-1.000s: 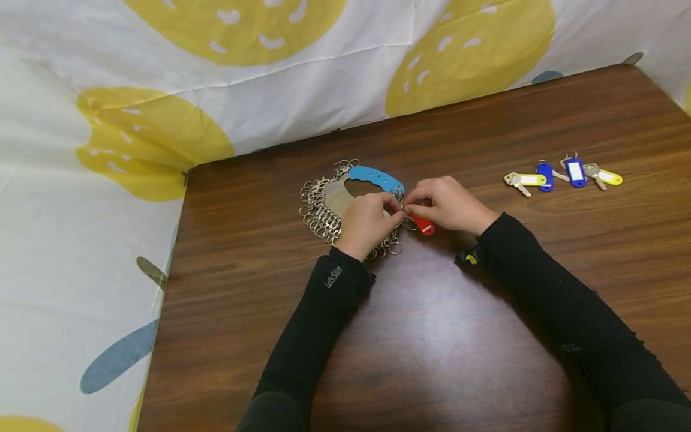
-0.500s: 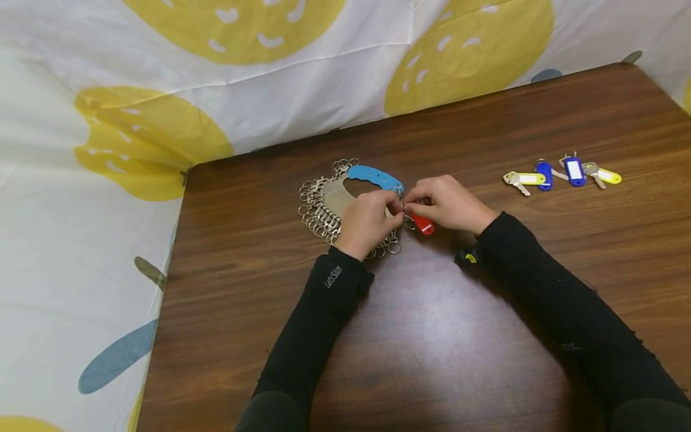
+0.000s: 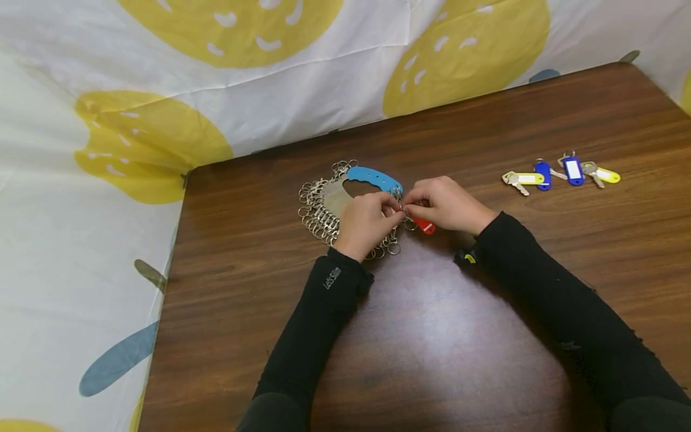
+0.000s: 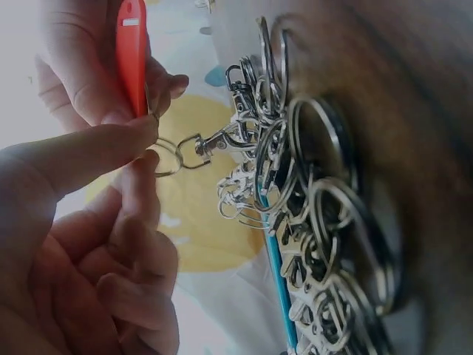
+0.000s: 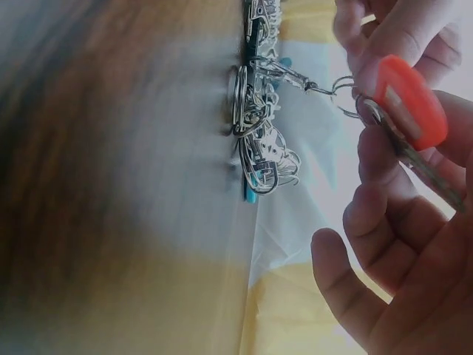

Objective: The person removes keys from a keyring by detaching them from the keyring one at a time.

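Observation:
My left hand pinches a split ring between thumb and finger. That ring hangs from a swivel clip on a flat key holder, which has a blue grip and many metal clips and rings round its edge. Close against the left fingertips, my right hand holds a red key tag with a silver key beside it. In the right wrist view the tag's small ring meets the split ring at the fingertips. Fingers hide whether the two rings are linked.
Farther right on the brown wooden table lie keys with yellow tags and blue tags. A white curtain with yellow patterns hangs along the back and left edges.
Both hands stay at the same place with only slight finger movement. The red tag shifts a little at the fingertips. The key holder and the other keys lie as before.

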Demonstrator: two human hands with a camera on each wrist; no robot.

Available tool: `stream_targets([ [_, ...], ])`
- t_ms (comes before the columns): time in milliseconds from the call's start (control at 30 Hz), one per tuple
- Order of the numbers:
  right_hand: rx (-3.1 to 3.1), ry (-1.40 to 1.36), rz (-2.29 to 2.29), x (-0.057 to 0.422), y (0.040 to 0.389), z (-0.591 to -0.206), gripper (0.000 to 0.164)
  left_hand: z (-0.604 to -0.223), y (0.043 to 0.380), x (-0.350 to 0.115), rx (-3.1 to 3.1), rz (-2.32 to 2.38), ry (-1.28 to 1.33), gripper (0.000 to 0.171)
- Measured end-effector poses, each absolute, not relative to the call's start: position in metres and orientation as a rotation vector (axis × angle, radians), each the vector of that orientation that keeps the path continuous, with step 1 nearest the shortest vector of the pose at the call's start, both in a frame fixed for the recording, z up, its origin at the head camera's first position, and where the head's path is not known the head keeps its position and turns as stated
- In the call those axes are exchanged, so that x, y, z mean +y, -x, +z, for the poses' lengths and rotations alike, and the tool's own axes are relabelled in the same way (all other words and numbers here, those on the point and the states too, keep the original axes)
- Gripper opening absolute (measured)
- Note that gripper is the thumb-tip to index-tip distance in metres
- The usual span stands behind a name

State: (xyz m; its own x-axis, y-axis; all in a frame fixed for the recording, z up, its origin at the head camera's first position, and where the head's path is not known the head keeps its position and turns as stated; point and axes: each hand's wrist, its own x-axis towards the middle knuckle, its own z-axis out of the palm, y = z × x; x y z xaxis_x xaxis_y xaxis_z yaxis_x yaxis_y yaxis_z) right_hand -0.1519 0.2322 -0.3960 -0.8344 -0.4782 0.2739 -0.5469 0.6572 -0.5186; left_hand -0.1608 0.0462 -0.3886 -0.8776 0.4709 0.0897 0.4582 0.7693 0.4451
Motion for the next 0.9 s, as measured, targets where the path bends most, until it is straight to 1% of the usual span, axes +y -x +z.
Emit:
stream_targets([
  [333,-2.747,-0.855,0.942,0.2310,0.1516,-0.3973,0.011,-0.3883,0.1608,0.0464,2.980,0.703,-0.735,0.013],
  [500,-2.760,-0.808,0.961,0.2312,0.1508,-0.3964,0.011,-0.3867,0.1602,0.0465,2.959,0.644,-0.788,0.011],
  [733,-2.778,-0.773,0.956,0.2319,0.1501,-0.3941,0.010,-0.3858,0.1603,0.0468,3.006,0.500,-0.966,0.010],
  [900,-2.750,-0.807,0.940,0.2323,0.1512,-0.3959,0.009,-0.3892,0.1615,0.0464,2.984,0.573,-0.923,0.014],
])
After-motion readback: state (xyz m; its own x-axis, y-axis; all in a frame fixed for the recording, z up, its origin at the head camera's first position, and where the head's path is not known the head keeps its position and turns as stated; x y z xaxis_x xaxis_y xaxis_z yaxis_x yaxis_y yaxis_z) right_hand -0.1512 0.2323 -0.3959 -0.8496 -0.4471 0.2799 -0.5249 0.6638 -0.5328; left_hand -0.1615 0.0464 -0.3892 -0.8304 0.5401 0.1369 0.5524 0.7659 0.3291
